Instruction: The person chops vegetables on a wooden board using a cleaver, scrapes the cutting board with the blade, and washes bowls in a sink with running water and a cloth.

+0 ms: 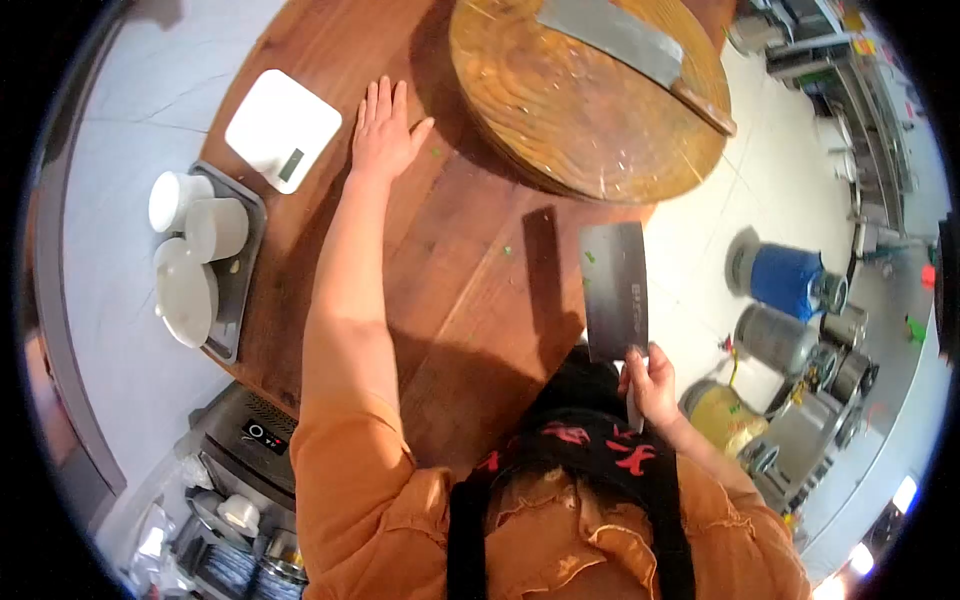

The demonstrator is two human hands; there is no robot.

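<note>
My left hand (388,132) lies flat on the wooden table (450,270), fingers stretched out and pointing away, between a white kitchen scale (283,130) and a thick round chopping board (580,110). Nothing is in it. My right hand (648,385) grips the handle end of a cleaver (615,290) near the table's right edge. The cleaver's broad blade points away from me, with bits of green on it. A second cleaver (620,42) rests across the far part of the board, its wooden handle to the right.
A metal tray (250,265) with white containers (217,229) stands on the table's left edge. Green bits dot the tabletop. Gas cylinders, one blue (785,278), stand on the floor at right. A dark appliance (250,436) is at lower left.
</note>
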